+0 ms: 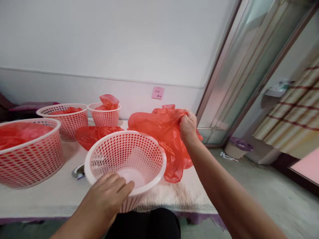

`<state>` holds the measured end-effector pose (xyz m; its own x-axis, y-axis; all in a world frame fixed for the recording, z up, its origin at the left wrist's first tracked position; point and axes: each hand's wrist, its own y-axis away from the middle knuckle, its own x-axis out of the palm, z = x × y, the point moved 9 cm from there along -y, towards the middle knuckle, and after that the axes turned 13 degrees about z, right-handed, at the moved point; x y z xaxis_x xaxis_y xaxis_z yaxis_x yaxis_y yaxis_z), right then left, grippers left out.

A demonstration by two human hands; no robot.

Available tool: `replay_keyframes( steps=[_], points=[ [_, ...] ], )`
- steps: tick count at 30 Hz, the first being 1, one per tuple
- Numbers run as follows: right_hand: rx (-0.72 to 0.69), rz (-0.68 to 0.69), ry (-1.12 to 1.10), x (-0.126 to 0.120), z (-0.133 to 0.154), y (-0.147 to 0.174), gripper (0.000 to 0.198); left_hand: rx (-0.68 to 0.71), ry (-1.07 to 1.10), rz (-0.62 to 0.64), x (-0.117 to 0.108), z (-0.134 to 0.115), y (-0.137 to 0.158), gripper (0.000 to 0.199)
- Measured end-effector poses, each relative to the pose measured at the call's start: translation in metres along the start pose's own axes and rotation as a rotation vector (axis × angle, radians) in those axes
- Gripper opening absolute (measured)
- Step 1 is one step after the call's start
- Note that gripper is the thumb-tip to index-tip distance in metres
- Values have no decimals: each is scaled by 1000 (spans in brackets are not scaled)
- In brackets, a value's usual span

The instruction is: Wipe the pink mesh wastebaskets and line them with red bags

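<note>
An oval, perforated plastic basket [152, 181], pale pink-white, stands near the table's front edge with nothing inside it. My left hand [112, 191] grips its near rim, the fingers hooked over the edge. To the right, my right hand [188, 124] is closed round the gathered end of a red plastic bag [171, 142]. The crumpled bag spreads behind and beside the basket. Another red plastic bag [87, 136] lies behind the basket on the left.
Several baskets with red bags stand on the left: a large front one [32, 166], one behind it [72, 122] and a small one [107, 116]. A pink note [158, 93] is on the wall. A bin [236, 147] stands on the floor at right.
</note>
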<state>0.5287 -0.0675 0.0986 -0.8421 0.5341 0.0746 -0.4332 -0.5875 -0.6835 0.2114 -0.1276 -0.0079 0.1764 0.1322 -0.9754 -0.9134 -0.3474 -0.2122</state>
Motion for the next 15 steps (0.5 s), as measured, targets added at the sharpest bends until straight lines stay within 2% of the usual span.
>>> replay_keyframes(
  steps=[3,5,10,13,15],
  points=[
    [-81,12,73,-5,34,-11,11,21,-66,66,-7,-3,-29,37],
    [-158,21,122,-3,59,-19,12,9,-49,106,-10,1,-35,33],
    [-298,107,117,19,106,-32,14,-63,76,213,-7,19,-15,24],
    [-305,139,66,32,114,-40,17,-49,72,253,5,19,-4,18],
    [-288,149,20,37,114,-48,19,16,24,205,10,13,-4,21]
  ],
)
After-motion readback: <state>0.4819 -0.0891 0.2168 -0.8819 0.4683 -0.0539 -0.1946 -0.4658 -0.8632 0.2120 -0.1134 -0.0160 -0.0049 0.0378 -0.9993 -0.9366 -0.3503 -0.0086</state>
